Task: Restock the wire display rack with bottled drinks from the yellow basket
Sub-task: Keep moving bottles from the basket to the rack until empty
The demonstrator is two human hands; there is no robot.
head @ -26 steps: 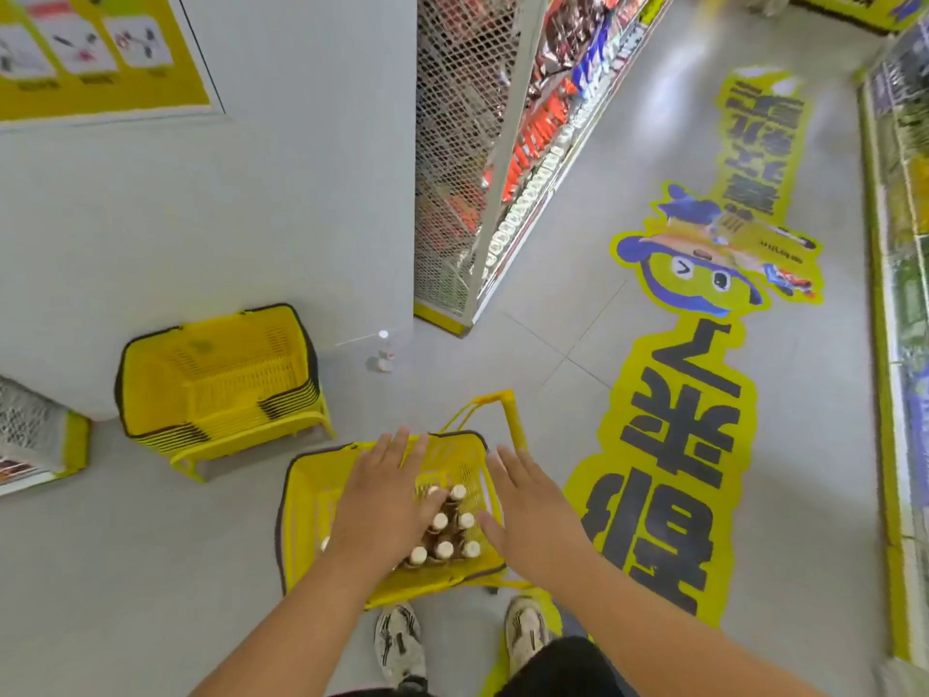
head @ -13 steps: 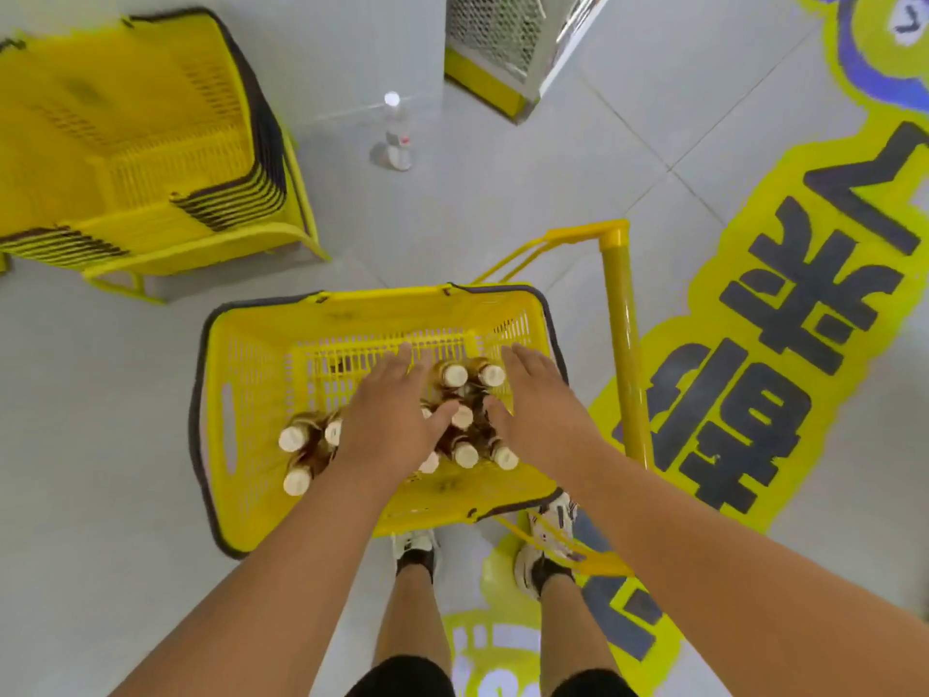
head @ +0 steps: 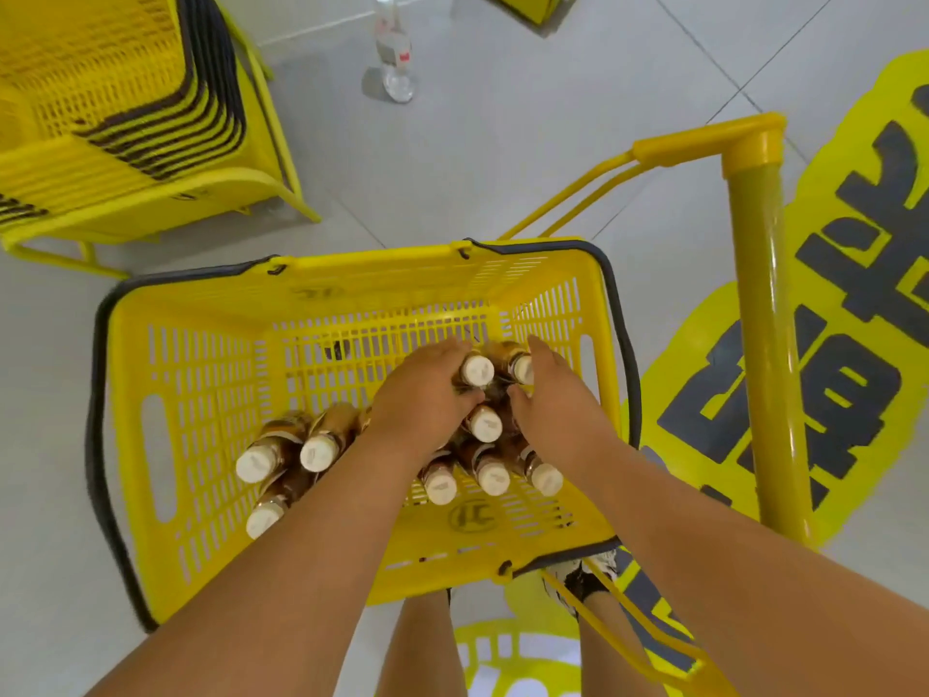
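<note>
The yellow basket (head: 467,518) bears an embossed round logo; the floor decal (head: 854,314) shows large dark characters, cut off.

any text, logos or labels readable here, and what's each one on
Floor sticker: large dark Chinese characters, cut off by the frame, not readable whole.
Yellow basket: embossed round logo on the near wall and a faint mark on the far rim, both illegible.
Clear bottle on the floor: label with a red spot, blurred.
Bottled drinks: caps blank, labels unreadable.

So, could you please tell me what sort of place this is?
Most likely a shop floor: a stack of yellow shopping baskets, a wheeled yellow basket holding capped bottled drinks, and a large printed floor sticker.
</note>
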